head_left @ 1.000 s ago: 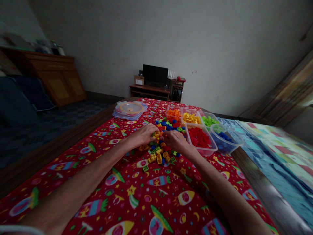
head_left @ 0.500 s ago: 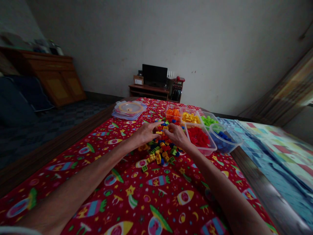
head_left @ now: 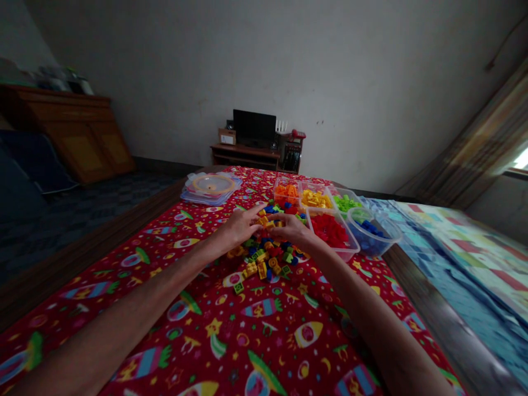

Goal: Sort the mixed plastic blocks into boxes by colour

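Observation:
My left hand (head_left: 240,228) and my right hand (head_left: 292,229) meet over a mixed pile of toy building bricks (head_left: 264,258) on the table. Between the fingertips of both hands are yellow building bricks (head_left: 268,224). The left fingers are bent around the bricks from the left, and the right fingers and thumb pinch at them from the right. How many bricks each hand holds is too small to tell. Loose blue, green, red and yellow bricks lie behind and below the hands, partly hidden by them.
Clear containers hold sorted bricks: orange (head_left: 286,192), yellow (head_left: 315,199), green (head_left: 347,203), red (head_left: 330,231) and blue (head_left: 373,230). Stacked lids (head_left: 212,187) lie at the back left. A red patterned cloth (head_left: 264,330) covers the table; a bed (head_left: 462,258) adjoins on the right.
The view has shifted slightly. My right fingers have moved closer to the left ones and now touch the yellow bricks; the containers and the pile look the same.

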The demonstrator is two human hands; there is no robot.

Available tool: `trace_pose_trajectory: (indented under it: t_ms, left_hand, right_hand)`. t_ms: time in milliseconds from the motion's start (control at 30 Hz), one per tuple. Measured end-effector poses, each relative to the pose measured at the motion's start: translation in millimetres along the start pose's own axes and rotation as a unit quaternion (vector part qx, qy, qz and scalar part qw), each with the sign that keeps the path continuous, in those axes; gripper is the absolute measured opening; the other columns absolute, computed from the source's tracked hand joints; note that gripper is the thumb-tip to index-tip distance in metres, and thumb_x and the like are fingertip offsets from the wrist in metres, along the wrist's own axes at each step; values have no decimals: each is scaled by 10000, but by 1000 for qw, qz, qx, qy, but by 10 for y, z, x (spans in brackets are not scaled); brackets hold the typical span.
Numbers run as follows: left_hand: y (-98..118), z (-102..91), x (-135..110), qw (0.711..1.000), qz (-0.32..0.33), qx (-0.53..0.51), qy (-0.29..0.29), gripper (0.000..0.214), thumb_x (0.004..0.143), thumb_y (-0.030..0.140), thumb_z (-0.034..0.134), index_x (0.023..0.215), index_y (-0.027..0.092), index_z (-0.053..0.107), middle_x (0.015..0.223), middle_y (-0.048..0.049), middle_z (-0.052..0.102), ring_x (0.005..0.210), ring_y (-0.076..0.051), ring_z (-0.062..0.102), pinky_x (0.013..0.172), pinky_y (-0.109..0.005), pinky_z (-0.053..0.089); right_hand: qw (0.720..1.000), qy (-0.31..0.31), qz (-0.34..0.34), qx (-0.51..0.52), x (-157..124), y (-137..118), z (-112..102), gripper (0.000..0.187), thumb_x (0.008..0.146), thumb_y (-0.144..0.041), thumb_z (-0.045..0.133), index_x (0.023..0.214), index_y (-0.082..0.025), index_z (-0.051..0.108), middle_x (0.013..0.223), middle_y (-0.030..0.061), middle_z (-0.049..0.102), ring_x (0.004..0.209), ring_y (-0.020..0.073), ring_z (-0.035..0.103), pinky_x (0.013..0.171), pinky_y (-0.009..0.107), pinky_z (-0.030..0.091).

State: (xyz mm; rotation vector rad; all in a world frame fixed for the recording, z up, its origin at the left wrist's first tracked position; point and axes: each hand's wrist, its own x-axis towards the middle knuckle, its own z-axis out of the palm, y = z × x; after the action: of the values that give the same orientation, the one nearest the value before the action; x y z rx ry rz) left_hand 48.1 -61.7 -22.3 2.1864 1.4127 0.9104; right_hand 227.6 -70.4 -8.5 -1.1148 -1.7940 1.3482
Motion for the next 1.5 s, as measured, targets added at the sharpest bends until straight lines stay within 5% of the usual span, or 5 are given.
trace_pose_trajectory:
  t_ms: [333,600,833,1167,1500]
  left_hand:
    - [115,-7,-28,1000,20,-1,-10,696,769,244,609,1422,194,374,1069,-64,721,962,-213,679,797,-296,536]
    - [-91,-345,43,993,35,103,52,390,840,318,479,1139,156,669,1055,-78,722,888,-228,681,831,-325,515]
    - [-376,-366,79,984,21,175,18,379,834,304,446,1073,151,698,1093,-90,707,997,-227,648,931,-313,464]
    - [-546,-421,91,970,-9,232,-67,364,818,328,475,1060,174,699,1067,-88,713,974,-235,643,864,-284,473]
    - [-544,-408,49,977,10,119,-175,342,787,392,520,993,197,710,917,-45,739,766,-177,647,665,-216,462]
  right_hand:
    - [997,53,-52,-19,73,100,-99,228,816,-318,549,870,-124,657,678,7,625,570,92,546,536,196,434]
    - [897,289,-68,-327,396,-102,-1042,246,827,-228,490,832,-116,709,730,77,692,666,153,636,626,238,484]
    - [895,318,3,-313,626,-114,-1481,433,833,-308,584,1210,-95,591,994,153,691,812,196,668,740,332,541]
    - [954,166,-110,-226,149,-85,-840,270,826,-236,521,1006,-112,680,769,77,695,686,140,637,642,257,507]
    - [841,37,-141,-521,-59,-36,-66,216,804,-103,467,796,-151,678,693,42,630,561,95,449,525,251,231]
